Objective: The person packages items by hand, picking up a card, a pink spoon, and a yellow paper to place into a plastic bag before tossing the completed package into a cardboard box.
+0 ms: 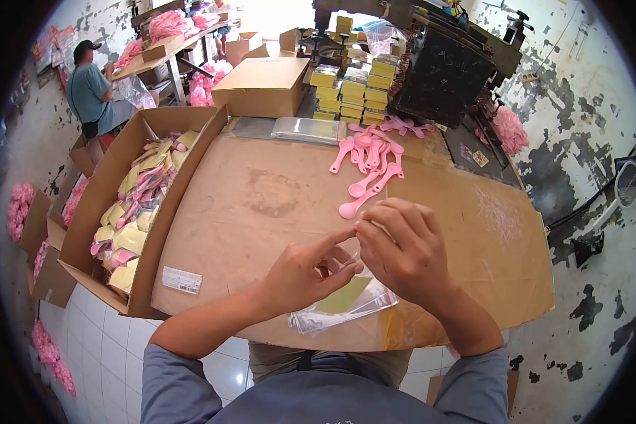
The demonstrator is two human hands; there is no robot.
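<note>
My left hand is closed, its thumb and index finger pinching a thin clear plastic bag, of which only a sliver shows. Fingertips of my right hand meet my left index finger and pinch the same plastic. Below both hands lies a loose stack of clear plastic bags, with a yellow-green card on or inside the top one. Just beyond my fingers, a pink scoop points toward me from a pile of pink scoops.
On the left stands a long cardboard box filled with packed cards and scoops. Behind the cardboard-covered table surface are a closed carton, stacks of yellow cards and a black machine. A co-worker sits at the far left.
</note>
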